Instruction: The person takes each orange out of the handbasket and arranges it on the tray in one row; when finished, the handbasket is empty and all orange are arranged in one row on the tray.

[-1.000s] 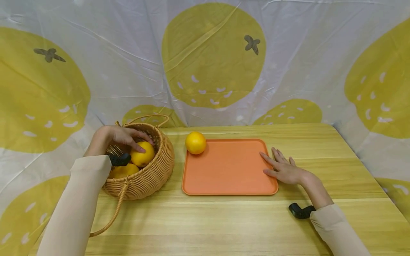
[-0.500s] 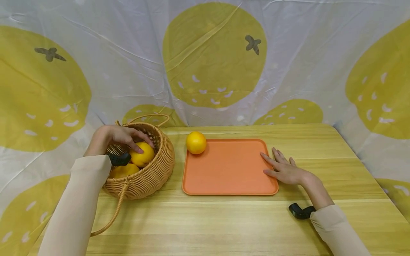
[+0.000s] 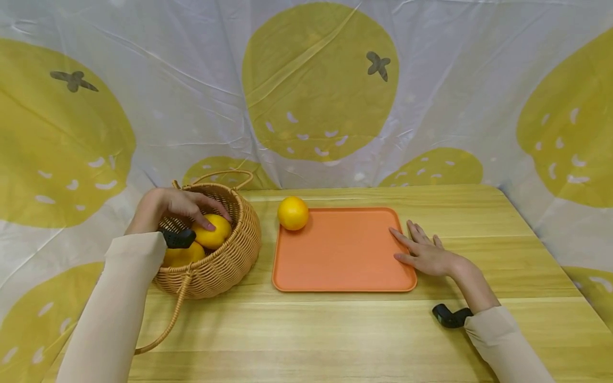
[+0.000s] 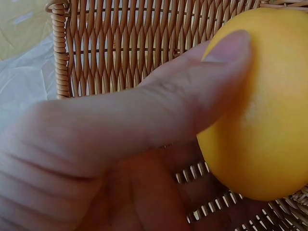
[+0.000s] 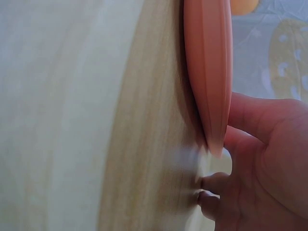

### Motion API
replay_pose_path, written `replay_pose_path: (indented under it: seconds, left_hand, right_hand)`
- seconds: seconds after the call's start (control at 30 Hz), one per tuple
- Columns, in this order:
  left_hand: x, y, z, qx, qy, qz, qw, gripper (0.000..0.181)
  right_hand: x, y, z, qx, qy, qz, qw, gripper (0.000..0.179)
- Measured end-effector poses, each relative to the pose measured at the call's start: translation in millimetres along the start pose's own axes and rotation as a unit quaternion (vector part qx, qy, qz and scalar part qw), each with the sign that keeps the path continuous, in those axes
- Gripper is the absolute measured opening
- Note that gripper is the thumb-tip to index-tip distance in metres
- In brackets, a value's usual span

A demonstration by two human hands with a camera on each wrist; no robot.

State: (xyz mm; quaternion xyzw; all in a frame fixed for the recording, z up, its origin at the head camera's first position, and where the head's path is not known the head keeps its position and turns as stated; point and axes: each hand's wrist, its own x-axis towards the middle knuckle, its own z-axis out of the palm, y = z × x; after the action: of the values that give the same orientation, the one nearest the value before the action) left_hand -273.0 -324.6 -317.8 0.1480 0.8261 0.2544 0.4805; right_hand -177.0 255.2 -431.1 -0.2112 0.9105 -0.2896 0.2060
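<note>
The front handle [image 3: 178,314] hangs outward from the basket [image 3: 230,268] toward the counter [image 3: 335,335], which presumably keeps the opening accessible. Inside the basket, a second orange [image 3: 187,256] sits just nearer than the gripped orange [image 3: 217,236].

The left hand [image 3: 182,205] reaches in from above. Its thumb presses the near side of the gripped orange while the fingers curl toward the far side; some fingers are partly hidden. This opposed hold likely suits a smooth, round item. The gripped orange is directly under the left hand, near the basket's right inner wall and well apart from the right hand [image 3: 426,255].

The right hand grasps nothing. Its fingers are extended and spread; thumb and forefinger lie over the right rim of the tray [image 3: 345,255], probably to steady it. The tray lies flat between basket and right hand. A lone orange [image 3: 293,213] rests at its far left corner. A printed cloth [image 3: 206,80] hangs behind.
</note>
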Motion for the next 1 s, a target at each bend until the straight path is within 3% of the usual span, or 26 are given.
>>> replay_pose_path:
  seconds: [0.1,0.23,0.4,0.57,0.67,0.8,1.0]
  left_hand:
    - [0.3,-2.0,-1.5,-0.001,-0.023,0.009,0.9997,0.060]
    - [-0.8,-1.7,-0.4,-0.003,-0.025,-0.003,0.9997,0.065]
    - [-1.7,0.8,2.8,-0.001,0.000,-0.018,0.9998,0.065]
    - [-2.4,2.7,4.3,0.007,0.010,-0.012,0.9998,0.062]
    - [-4.8,3.7,4.0,0.002,0.023,-0.004,0.9997,0.061]
    - [-12.4,7.3,3.3,-0.002,0.054,0.006,0.9986,0.059]
    - [-32.2,22.5,6.6,-0.023,0.068,0.002,0.9974,0.063]
  right_hand:
    - [0.8,-1.8,-1.0,-0.005,-0.004,0.006,1.0000,0.076]
    - [3.6,5.4,2.1,-0.006,0.000,-0.002,1.0000,0.075]
    - [1.9,8.5,3.3,0.009,0.009,-0.015,0.9998,0.074]
    - [0.7,2.0,0.8,0.002,-0.002,0.006,1.0000,0.076]
    - [2.2,6.6,2.1,0.011,0.001,-0.004,0.9999,0.075]
    - [7.1,21.3,7.5,0.005,0.007,-0.012,0.9999,0.076]
    - [14.9,37.3,10.8,-0.038,-0.002,0.022,0.9990,0.096]
